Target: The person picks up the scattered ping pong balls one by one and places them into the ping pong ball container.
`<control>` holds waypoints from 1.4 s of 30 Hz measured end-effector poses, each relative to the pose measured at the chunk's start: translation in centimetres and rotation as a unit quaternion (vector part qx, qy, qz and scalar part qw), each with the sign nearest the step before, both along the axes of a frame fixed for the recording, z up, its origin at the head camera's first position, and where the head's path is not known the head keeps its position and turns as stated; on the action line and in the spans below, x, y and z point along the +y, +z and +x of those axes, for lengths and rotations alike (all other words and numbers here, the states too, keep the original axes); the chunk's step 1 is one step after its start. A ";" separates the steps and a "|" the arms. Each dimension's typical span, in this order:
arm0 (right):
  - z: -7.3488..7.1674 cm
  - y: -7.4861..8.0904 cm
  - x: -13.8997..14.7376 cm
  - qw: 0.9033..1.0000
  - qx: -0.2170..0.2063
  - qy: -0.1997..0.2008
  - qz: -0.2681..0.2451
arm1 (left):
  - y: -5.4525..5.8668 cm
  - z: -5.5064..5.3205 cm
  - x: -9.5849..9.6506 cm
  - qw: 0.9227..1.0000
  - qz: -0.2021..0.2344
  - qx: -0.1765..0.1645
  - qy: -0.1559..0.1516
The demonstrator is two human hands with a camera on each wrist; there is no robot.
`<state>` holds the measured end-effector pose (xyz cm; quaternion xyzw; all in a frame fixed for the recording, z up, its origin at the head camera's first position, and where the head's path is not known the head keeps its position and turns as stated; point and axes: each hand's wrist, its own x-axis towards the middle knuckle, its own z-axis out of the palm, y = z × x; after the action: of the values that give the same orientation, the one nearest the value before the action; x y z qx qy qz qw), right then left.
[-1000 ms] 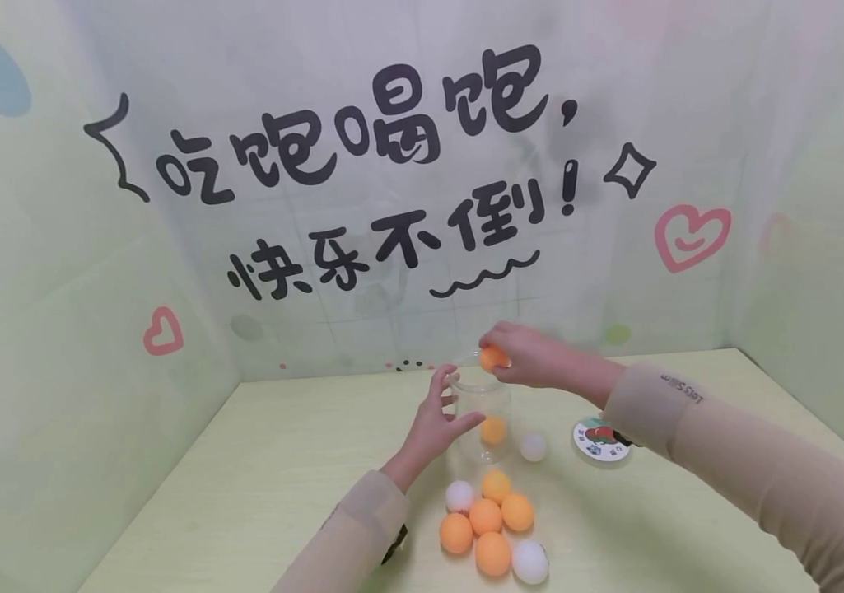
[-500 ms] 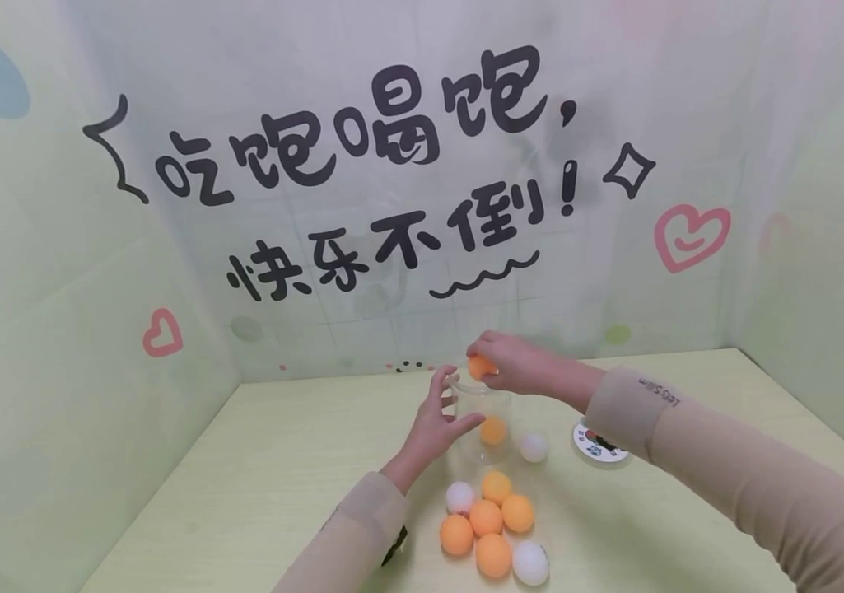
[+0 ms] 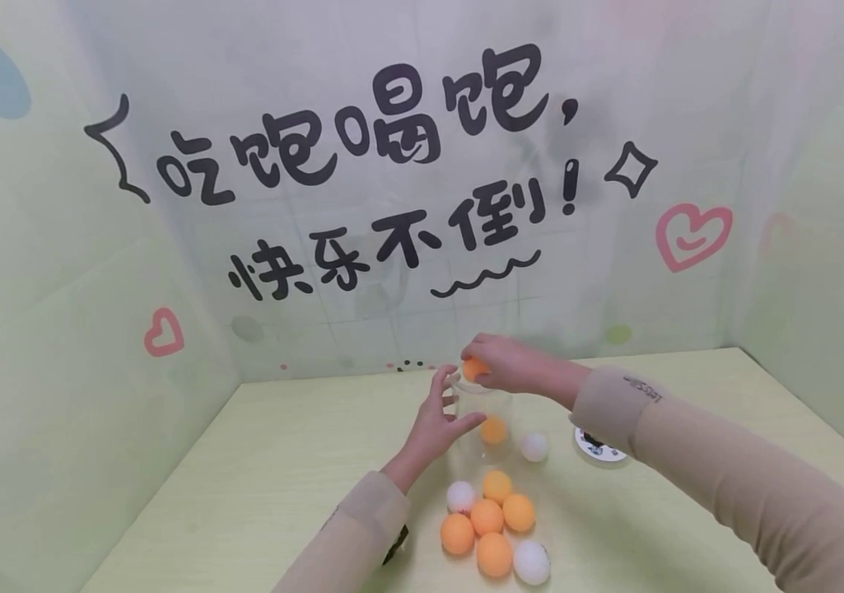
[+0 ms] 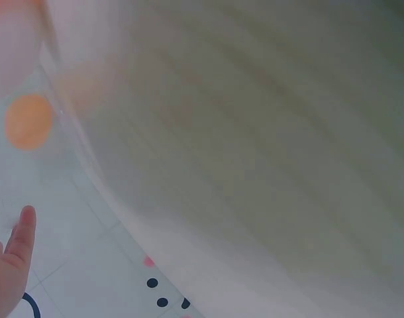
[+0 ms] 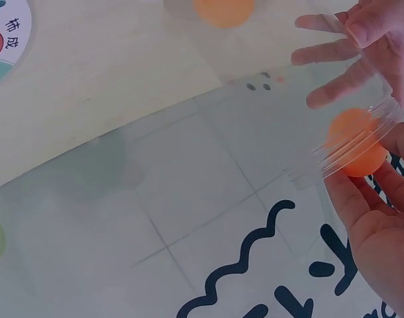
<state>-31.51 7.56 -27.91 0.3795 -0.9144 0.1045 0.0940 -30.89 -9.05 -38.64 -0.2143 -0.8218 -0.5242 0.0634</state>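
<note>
My left hand (image 3: pixel 432 430) grips the side of a clear jar (image 3: pixel 472 412), fingers behind it and thumb across the front. Inside the jar is an orange ping-pong ball (image 3: pixel 493 429). At the jar's mouth my right hand (image 3: pixel 521 364) pinches another orange ball (image 3: pixel 474 369). In the right wrist view this held orange ball (image 5: pixel 353 136) shows through the clear rim, with fingertips curled under it. A white ball (image 3: pixel 534 447) lies just right of the jar. In the left wrist view, part of a hand (image 4: pixel 15 255) shows at the lower left edge.
In front of the jar lies a cluster of several orange balls (image 3: pixel 487 517), with a white ball (image 3: pixel 461 497) at its left and another white ball (image 3: pixel 532 562) at its right. A round printed disc (image 3: pixel 599 447) lies on the table (image 3: pixel 258 469), partly behind my right sleeve.
My right hand has moved left and slightly down with the orange ball, from the jar's right side to over its mouth. The left hand and jar stay put.
</note>
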 end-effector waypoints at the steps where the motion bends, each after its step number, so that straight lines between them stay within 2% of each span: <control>1: 0.0 0.0 -0.1 1.000 -0.007 -0.003 0.003 | 0.0 0.0 0.0 1.000 0.000 0.001 -0.001; 7: -0.2 0.2 -0.2 1.000 -0.024 0.004 0.010 | 0.1 0.1 0.0 1.000 0.000 0.002 -0.003; 12: -0.4 -0.2 0.0 1.000 -0.014 0.019 -0.004 | 0.0 0.0 -0.1 1.000 0.006 -0.001 -0.007; 17: -0.3 -0.3 0.5 0.997 0.046 0.036 -0.057 | -0.2 0.0 -0.2 1.000 0.009 0.001 -0.006; 21: -0.3 0.1 1.3 0.991 0.078 0.008 -0.111 | -0.3 0.0 -0.2 1.000 0.010 0.001 -0.007; 25: -0.3 -0.2 2.6 0.987 0.064 -0.045 -0.143 | -0.3 0.0 -0.3 1.000 0.008 0.001 -0.006; 29: -0.1 -2.2 4.0 0.989 0.050 -0.065 -0.120 | -0.2 0.0 -0.2 1.000 0.003 -0.001 -0.001; 34: 0.6 -5.9 5.1 0.997 -0.022 -0.054 -0.053 | -0.1 -0.1 -0.2 1.000 0.005 -0.001 0.000; 37: 1.2 -7.8 5.3 0.996 -0.067 -0.048 -0.033 | -0.2 -0.2 -0.1 1.000 0.006 -0.001 -0.002; 42: 1.6 -10.2 5.5 0.995 -0.091 -0.042 -0.029 | -0.2 -0.2 0.0 1.000 0.004 0.002 -0.003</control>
<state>-29.86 13.02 -38.09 0.3268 -0.9309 0.1613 0.0258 -31.13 -9.09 -38.89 -0.2179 -0.8190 -0.5270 0.0641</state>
